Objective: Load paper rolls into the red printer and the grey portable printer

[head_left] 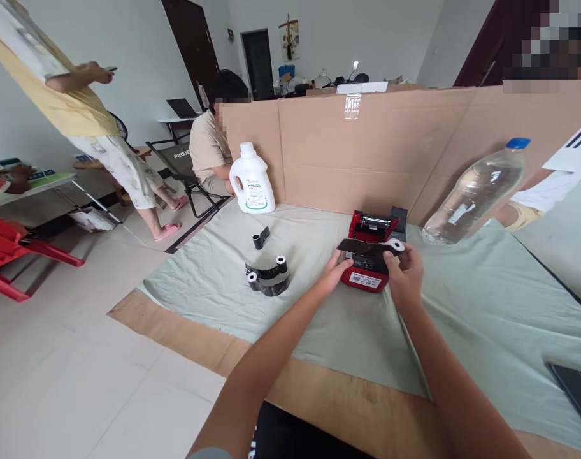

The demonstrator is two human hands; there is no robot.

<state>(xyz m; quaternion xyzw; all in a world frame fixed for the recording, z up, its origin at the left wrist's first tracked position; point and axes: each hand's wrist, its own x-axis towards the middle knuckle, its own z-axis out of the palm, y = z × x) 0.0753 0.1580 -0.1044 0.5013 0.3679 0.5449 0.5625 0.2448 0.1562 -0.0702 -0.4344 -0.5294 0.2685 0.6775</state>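
A black ink ribbon (364, 246) on a white-cored roll stretches between my two hands, just above a red printer (365, 282) whose lid stands raised at the back. My left hand (336, 270) pinches the ribbon's left end. The roll end, its white core (396, 245) facing me, is held by my right hand (407, 273). To the left on the cloth lies a second black ribbon (274, 284) wound on two white-cored rolls. Behind it sits a small black roll (258, 241) with a short loose tail.
A pale green cloth (214, 287) covers the wooden table (185, 328). Behind stands a cardboard screen (367, 146), with a white jug (253, 182) at left and a leaning water bottle (476, 191) at right. A dark flat device (574, 389) lies front right. Other people are nearby.
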